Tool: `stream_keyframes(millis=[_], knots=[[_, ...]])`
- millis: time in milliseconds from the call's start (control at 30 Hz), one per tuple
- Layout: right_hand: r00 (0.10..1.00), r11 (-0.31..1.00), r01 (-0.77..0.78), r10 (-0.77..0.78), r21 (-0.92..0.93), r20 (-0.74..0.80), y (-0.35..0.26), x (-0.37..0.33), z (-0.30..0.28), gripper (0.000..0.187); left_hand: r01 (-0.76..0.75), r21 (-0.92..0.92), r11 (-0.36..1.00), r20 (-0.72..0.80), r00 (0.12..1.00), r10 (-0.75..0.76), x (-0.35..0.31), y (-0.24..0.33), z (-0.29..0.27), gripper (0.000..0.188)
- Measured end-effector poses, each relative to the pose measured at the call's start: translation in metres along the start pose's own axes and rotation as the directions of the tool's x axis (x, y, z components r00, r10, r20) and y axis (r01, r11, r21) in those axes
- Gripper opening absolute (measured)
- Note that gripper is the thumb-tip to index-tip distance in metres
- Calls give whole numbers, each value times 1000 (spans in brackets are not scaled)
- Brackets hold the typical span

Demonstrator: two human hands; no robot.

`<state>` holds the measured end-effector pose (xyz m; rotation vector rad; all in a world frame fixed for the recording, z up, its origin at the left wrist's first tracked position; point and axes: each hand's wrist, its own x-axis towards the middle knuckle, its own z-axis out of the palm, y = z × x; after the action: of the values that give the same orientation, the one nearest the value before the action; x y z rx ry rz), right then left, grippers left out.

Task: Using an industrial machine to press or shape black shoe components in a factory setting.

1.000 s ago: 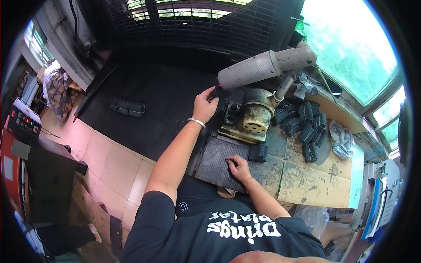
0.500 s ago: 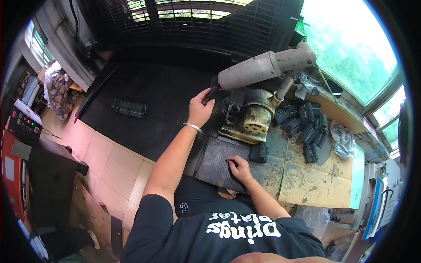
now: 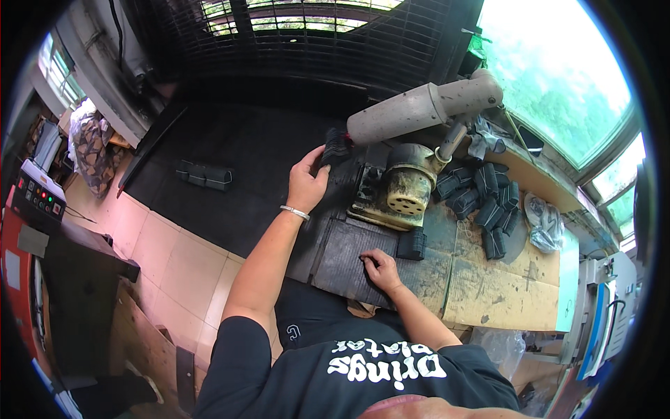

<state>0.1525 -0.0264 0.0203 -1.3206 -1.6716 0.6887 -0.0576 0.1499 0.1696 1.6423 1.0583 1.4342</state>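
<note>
My left hand point(image 3: 308, 183) is closed on the edge of a black ribbed piece point(image 3: 337, 146). The piece's ridged face shows beside the open end of a grey cylindrical machine arm point(image 3: 391, 114), where a bit of red is visible. My right hand point(image 3: 381, 269) rests on a black ribbed mat point(image 3: 342, 258), fingers curled and pinched together; whatever may be between the fingertips is too small to make out. Just beyond it stands a small black ribbed block point(image 3: 412, 245), in front of a stained, yellowish machine housing point(image 3: 407, 193) with round holes.
Several bundled black blocks point(image 3: 488, 199) are heaped on the cardboard-covered bench point(image 3: 502, 293) at right, beside a clear plastic bag point(image 3: 544, 222). One black bundle point(image 3: 204, 175) lies on the dark surface at left. A control box with lit buttons point(image 3: 42, 192) stands far left.
My left hand has drawn slightly left and down. The black piece has turned, so more of its ridged face shows. The right hand has stayed in place.
</note>
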Motion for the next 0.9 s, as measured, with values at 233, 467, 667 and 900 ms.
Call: stream_keyframes(millis=[233,467,667,900], knots=[[1000,999,-13,13,29,0,-2,0,1,14,-25,74,997,35,999,23,9,-22,17,41],[1000,1000,-11,11,20,-3,-1,-1,0,14,-53,106,993,45,998,48,9,-27,29,40],[1000,999,26,-26,24,-3,2,2,0,14,-63,78,995,28,998,61,4,-22,19,39],[999,999,35,-35,12,2,4,1,0,15,-61,35,998,-4,998,61,-2,-4,5,39]])
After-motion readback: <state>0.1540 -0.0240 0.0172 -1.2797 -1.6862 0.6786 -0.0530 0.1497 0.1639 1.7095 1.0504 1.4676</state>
